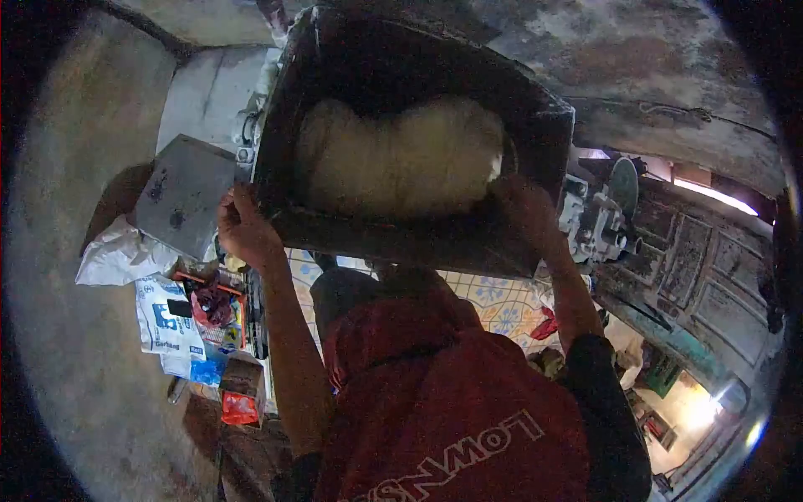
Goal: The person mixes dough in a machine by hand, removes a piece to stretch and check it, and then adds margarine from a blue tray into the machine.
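Note:
A large pale mass like dough [401, 159] lies inside a dark, deep trough [401, 243], with two rounded lobes at its upper side. At the trough's left edge is my left hand [247, 227], its fingers curled together; whatever they hold, if anything, is too small to make out. My right hand [527, 205] reaches over the near right part of the trough, close to the right end of the pale mass. It is dark and blurred, so its fingers cannot be told apart.
A grey panel [186, 197] leans left of the trough, above plastic bags [167, 318] and a red packet [240, 407]. Metal machine parts [592, 222] stand at the right, near a wooden panelled door [694, 259]. Patterned floor tiles [493, 305] show below.

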Available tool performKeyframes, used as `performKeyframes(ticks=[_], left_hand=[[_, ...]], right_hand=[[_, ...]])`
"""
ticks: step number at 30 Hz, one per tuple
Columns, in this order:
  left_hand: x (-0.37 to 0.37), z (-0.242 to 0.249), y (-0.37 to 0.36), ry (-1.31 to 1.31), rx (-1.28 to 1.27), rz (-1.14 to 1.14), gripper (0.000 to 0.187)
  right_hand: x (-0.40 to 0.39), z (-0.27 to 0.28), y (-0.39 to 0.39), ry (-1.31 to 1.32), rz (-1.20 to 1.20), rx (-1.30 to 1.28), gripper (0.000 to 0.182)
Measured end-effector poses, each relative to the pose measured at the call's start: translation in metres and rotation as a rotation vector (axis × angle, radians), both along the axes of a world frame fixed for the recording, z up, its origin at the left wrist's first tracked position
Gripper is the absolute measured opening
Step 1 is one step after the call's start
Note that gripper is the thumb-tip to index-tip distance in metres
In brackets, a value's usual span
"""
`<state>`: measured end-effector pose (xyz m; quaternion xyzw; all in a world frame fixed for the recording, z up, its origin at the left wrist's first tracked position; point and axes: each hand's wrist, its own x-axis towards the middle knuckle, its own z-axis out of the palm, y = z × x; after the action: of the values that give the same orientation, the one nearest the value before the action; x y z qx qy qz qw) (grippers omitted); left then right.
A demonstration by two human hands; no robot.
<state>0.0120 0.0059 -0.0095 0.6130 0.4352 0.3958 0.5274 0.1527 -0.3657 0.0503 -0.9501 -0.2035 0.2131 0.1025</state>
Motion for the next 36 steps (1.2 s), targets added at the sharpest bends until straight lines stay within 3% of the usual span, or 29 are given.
performKeyframes(ticks=[4, 7, 10, 13, 16, 19, 22, 25, 28, 31, 34, 36], left_hand=[[-0.002, -0.001, 0.000, 0.102, 0.115, -0.013, 0.011], [0.002, 0.006, -0.002, 0.022, -0.076, 0.032, 0.012], [-0.002, -0.001, 0.003, -0.001, -0.063, 0.004, 0.011], [-0.002, -0.002, 0.001, -0.071, -0.104, 0.032, 0.011], [0.001, 0.010, -0.002, -0.027, -0.118, 0.015, 0.014], [0.003, 0.013, -0.005, -0.015, -0.110, 0.024, 0.016], [0.001, 0.010, -0.004, -0.056, -0.135, -0.003, 0.018], [-0.003, -0.003, -0.001, -0.221, -0.131, -0.051, 0.016], [-0.003, -0.006, 0.000, -0.208, -0.059, -0.055, 0.014], [-0.003, -0.004, 0.000, -0.162, -0.088, -0.035, 0.013], [0.000, 0.008, -0.002, -0.127, -0.123, -0.017, 0.013], [0.007, 0.022, -0.007, -0.073, -0.083, -0.006, 0.013]], right_hand=[[-0.011, -0.006, 0.013, 0.022, 0.076, 0.004, 0.031], [-0.022, -0.022, 0.033, 0.029, 0.356, -0.026, 0.034], [-0.024, -0.022, 0.071, 0.073, 0.562, -0.080, 0.034], [-0.006, -0.039, 0.067, -0.060, 0.408, 0.102, 0.031], [0.017, -0.036, 0.061, 0.051, 0.134, 0.118, 0.027], [0.030, -0.041, 0.040, -0.230, 0.199, 0.123, 0.027], [0.029, -0.022, 0.034, -0.070, 0.066, 0.253, 0.027], [0.020, -0.017, 0.030, -0.030, 0.034, 0.143, 0.030], [0.011, -0.022, 0.030, -0.022, 0.095, 0.071, 0.039], [0.000, -0.022, 0.033, -0.083, 0.355, 0.011, 0.044], [-0.013, -0.033, 0.041, -0.115, 0.470, 0.098, 0.047], [-0.012, -0.038, 0.051, -0.007, 0.456, 0.036, 0.048]])
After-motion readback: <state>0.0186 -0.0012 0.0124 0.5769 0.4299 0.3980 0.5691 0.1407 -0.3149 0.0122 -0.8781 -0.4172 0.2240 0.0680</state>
